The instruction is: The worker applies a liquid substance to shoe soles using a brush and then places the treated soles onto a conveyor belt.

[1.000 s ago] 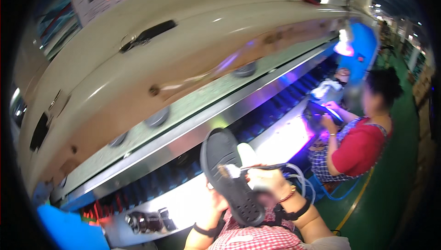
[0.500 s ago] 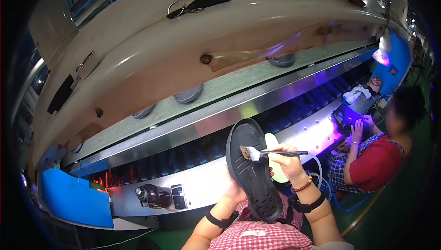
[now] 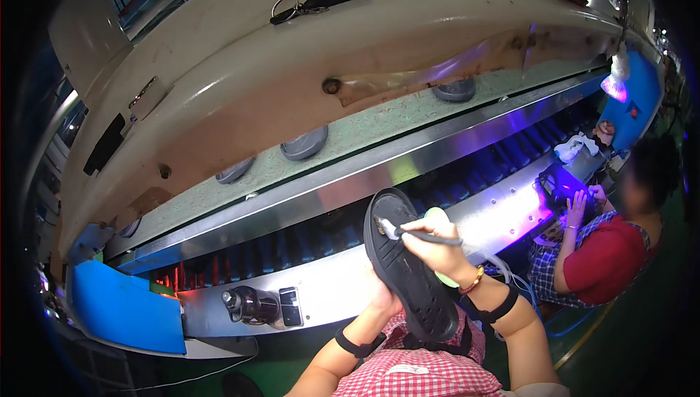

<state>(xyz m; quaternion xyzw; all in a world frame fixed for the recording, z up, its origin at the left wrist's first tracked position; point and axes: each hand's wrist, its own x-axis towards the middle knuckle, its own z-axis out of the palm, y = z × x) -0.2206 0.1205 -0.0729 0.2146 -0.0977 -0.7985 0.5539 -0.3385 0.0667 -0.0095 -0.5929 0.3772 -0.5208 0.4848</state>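
left hand props up the black shoe sole, fingers mostly hidden behind it; right hand pinches a small brush on it; steel conveyor right behind; co-worker sits nearby

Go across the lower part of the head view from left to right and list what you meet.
Blue panel → black knob on the steel rail → left hand → black shoe sole → right hand with a brush → seated co-worker's red top.

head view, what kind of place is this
Probably a shoe factory line: a long conveyor machine runs past, the right hand brushes a black shoe sole that the left hand holds, and a co-worker sits alongside.
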